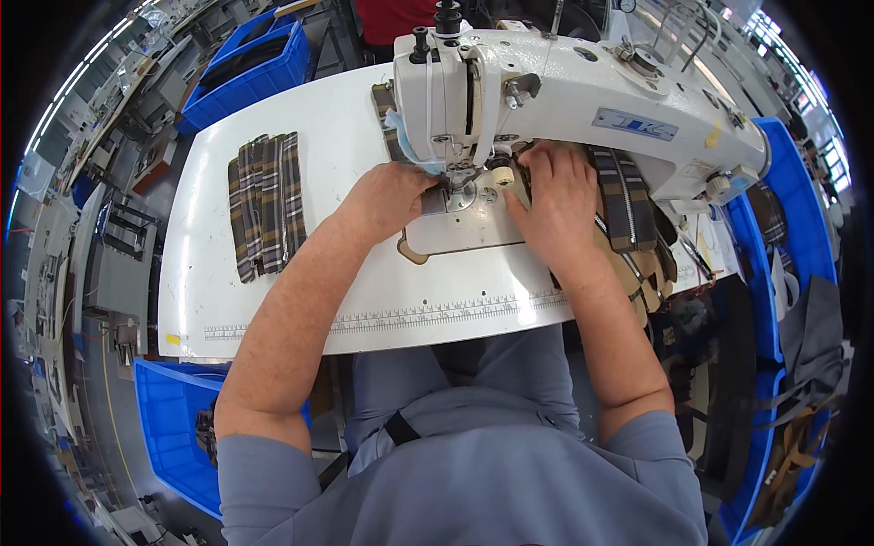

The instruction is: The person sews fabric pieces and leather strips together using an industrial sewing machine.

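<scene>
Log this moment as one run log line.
left hand: flat by presser foot | right hand: pressing plaid fabric | sewing machine | plaid stack: left on table

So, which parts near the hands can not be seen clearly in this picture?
Head view only:
- Needle point: hidden by the white sewing machine head and the left hand.
- Fabric under the right hand: covered by the palm.
- Striped brown fabric pieces: partly behind the machine arm.
- Blue plastic bin: contents hidden by the left arm.
</scene>
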Available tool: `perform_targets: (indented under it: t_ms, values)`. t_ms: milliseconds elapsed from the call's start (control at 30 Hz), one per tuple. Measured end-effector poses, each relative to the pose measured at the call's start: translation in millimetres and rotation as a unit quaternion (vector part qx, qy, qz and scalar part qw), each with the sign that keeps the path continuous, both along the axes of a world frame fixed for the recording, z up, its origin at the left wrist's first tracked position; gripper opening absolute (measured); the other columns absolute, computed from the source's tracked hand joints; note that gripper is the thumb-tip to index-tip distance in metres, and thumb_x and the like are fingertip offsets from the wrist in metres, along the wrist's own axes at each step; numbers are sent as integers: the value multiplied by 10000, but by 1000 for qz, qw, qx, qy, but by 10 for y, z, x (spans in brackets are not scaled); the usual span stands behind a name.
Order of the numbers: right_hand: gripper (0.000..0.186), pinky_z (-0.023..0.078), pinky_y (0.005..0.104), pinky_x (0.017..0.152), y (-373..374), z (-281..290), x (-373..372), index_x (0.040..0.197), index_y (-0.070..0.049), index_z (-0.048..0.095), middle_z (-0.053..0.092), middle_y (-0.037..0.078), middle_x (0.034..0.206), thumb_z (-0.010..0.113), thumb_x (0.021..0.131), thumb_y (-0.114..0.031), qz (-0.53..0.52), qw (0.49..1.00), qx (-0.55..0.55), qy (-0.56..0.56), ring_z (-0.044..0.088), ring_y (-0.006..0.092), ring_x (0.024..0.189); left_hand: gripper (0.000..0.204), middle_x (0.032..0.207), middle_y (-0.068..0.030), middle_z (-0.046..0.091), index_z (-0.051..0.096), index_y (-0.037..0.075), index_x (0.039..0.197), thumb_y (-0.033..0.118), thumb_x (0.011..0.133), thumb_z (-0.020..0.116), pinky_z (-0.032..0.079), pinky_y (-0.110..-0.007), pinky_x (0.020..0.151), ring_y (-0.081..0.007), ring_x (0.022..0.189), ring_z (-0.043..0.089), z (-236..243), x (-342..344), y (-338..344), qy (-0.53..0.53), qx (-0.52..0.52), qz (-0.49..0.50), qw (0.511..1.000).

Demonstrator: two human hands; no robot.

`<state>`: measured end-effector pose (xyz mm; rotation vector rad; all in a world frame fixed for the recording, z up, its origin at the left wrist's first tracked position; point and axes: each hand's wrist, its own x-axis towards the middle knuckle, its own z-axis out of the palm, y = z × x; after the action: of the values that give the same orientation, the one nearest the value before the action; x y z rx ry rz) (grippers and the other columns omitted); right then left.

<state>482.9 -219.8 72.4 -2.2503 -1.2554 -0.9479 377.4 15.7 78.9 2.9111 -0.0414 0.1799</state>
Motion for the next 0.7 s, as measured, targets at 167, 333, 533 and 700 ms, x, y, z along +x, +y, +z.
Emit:
perform_targets:
  t_ms: [167, 333, 533, 700]
  values:
    - [538, 560, 505, 854, -69, 32, 202, 1254, -52, 588, 635, 186, 1220, 840, 790, -157, -54, 992, 7, 115, 685, 394, 1025, 286, 1026, -116, 764, 784, 55, 1092, 21, 840, 654, 573, -402, 912, -295, 990, 727, -205, -27, 155, -76, 183, -40, 979]
    - [442, 601, 497, 767, -274, 131, 270, 1233, -49, 626, 687, 180, 1183, 823, 881, -231, -58, 984, -8, 169, 736, 401, 936, 134, 1004, -74, 728, 733, 54, 900, 37, 803, 641, 529, -377, 1029, -250, 1042, 688, 105, -718, 410, -155, 269, -38, 950]
    - [209, 600, 457, 771, -269, 149, 172, 964, -40, 780, 753, 124, 1040, 805, 889, -233, -48, 984, -17, 173, 744, 353, 885, 233, 1203, -94, 750, 759, 49, 1044, 33, 829, 671, 450, -526, 1147, -257, 1204, 679, 176, -1773, 475, -48, 278, 105, 954]
    - [121, 598, 439, 776, -347, 87, 142, 916, -14, 787, 751, 138, 990, 778, 886, -130, 17, 983, 55, 173, 740, 351, 856, 408, 1319, -100, 728, 716, 88, 1277, 119, 871, 739, 461, -509, 1124, -284, 1210, 689, 165, -1681, -36, -135, 87, 77, 984]
